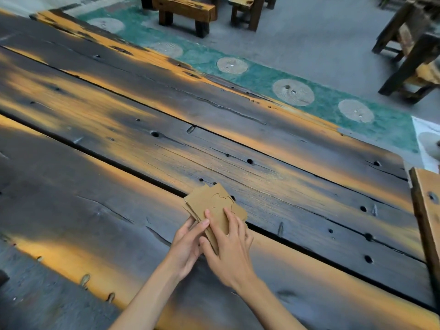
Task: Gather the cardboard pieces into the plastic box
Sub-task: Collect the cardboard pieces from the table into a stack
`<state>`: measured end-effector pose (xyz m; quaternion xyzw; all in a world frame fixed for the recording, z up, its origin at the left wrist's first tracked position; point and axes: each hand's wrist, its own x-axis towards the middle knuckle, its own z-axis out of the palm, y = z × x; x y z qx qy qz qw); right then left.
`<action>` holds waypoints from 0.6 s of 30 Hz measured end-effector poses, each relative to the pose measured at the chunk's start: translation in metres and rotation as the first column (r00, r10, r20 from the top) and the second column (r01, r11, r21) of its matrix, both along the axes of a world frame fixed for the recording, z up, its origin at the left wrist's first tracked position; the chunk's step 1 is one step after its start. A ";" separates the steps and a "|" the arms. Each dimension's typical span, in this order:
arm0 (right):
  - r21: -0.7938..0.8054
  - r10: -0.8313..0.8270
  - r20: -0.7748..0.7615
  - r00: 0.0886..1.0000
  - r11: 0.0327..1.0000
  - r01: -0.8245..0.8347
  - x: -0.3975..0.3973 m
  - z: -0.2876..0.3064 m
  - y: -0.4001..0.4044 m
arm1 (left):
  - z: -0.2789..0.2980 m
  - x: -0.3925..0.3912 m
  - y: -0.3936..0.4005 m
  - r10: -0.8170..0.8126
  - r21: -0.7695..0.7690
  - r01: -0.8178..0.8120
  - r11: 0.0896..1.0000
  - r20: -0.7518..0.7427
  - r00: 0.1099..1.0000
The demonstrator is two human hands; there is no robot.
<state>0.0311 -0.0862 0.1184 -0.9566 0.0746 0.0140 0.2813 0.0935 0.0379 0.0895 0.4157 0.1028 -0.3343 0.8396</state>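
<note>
**Stack in both hands, box nowhere in sight**

The first risk is the stack fanning apart. The cardboard pieces (214, 208) are already uneven: the edges toward 9 o'clock are splayed like a loose deck and the corners at 12 o'clock do not line up. If you lift with the grip as it is, I judge the lower sheets could slide out and scatter over the dark wooden table (119, 129). The long gap between planks (133, 166) runs right under the stack, and a thin piece dropped edge-on might lodge in it. The second risk is the destination: no plastic box shows anywhere, so you will have to turn and search while carrying, and that is when a loose stack slips.

Your left hand (187, 244) sits at 9 o'clock of the stack, closed on its edge, thumb on top near the corner and the fingers hidden beneath, so I cannot tell how far they reach. Your right hand (228, 248) lies at 6 o'clock, palm down, fingers spread flat on the top sheet, pressing rather than pinching. Both forearms come in from 6 o'clock and converge on the pile, which rests low over the table; whether it touches the wood I cannot tell
</note>
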 end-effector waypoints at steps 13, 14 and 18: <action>0.829 -0.602 -0.416 0.682 0.058 0.557 -0.080 0.007 -0.066 | -0.003 -0.058 -0.058 -0.097 -0.033 0.094 0.995 -0.080 0.992; 0.838 -0.598 -0.422 0.681 0.030 0.545 -0.089 0.005 -0.072 | -0.004 -0.065 -0.063 -0.128 -0.026 0.126 0.992 -0.081 0.989; 0.816 -0.613 -0.435 0.659 0.041 0.576 -0.128 -0.002 -0.095 | -0.009 -0.083 -0.073 -0.245 0.094 0.254 0.963 -0.093 0.965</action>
